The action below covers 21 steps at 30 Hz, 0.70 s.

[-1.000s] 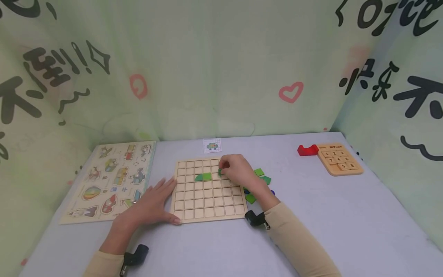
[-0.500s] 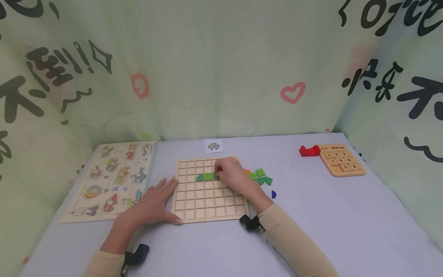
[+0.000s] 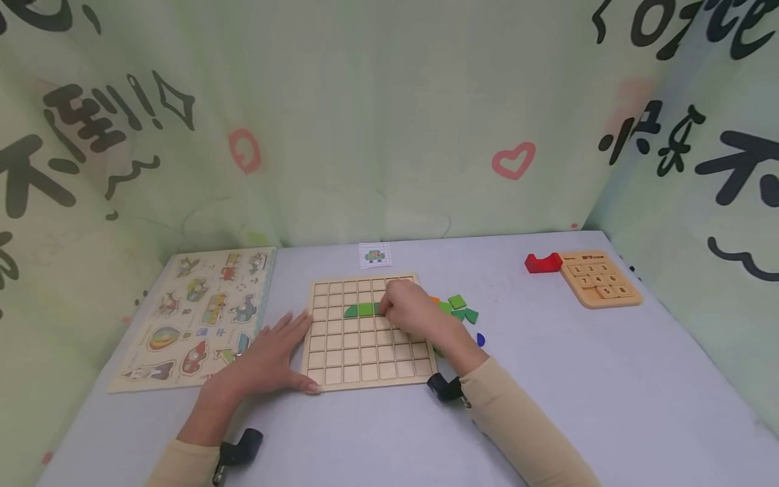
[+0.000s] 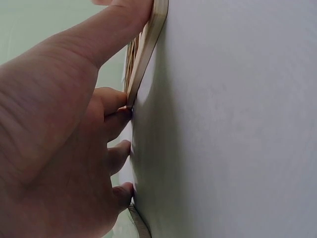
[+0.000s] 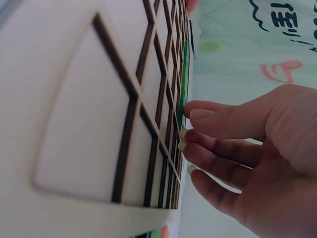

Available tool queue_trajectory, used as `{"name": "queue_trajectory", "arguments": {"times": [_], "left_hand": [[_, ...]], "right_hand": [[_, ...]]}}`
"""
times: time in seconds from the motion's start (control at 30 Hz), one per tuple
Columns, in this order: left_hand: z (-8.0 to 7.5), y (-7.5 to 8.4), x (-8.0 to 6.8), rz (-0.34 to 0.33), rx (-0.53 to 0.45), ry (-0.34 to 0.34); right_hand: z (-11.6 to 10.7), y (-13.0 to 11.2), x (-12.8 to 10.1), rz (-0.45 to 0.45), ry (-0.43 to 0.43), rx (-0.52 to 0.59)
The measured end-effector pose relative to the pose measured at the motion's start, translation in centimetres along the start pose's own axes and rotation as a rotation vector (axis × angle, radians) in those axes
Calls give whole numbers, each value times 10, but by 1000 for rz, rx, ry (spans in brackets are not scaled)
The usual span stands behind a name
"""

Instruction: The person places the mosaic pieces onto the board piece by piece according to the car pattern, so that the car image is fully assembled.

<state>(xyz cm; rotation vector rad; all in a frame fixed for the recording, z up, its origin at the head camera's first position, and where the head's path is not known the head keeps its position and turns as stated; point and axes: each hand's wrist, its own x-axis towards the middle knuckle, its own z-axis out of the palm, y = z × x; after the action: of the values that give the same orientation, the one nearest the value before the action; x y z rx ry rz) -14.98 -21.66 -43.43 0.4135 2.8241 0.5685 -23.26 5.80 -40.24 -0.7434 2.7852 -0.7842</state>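
Observation:
My left hand lies spread along the left side of a wooden grid board, thumb at its near corner and fingers at its left edge. In the left wrist view the thumb rests against the board's edge. Over the board's upper middle, my right hand pinches a dark green tile set in the grid row. Left of that tile lie a light green square and a green rounded piece. The right wrist view shows the thumb and index fingertips together at the green tile.
Several loose green tiles and a blue half-round piece lie right of the board. Behind it is a small picture card. A picture puzzle board lies left; a red holder and wooden number board lie right.
My right hand moved slightly left with the dark green tile, which came down beside the light green square. Over the last half second it has shifted little. The left hand has stayed put.

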Motion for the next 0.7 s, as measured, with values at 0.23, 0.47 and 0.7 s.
{"name": "queue_trajectory", "arguments": {"times": [0.23, 0.47, 0.7], "left_hand": [[1, 0, 1, -11, 7, 5], [1, -1, 2, -4, -5, -1], [1, -1, 2, -7, 1, -2]], "right_hand": [[-7, 6, -6, 8, -39, -11], [-18, 15, -11, 10, -48, -37], [-34, 28, -17, 75, -52, -19]]}}
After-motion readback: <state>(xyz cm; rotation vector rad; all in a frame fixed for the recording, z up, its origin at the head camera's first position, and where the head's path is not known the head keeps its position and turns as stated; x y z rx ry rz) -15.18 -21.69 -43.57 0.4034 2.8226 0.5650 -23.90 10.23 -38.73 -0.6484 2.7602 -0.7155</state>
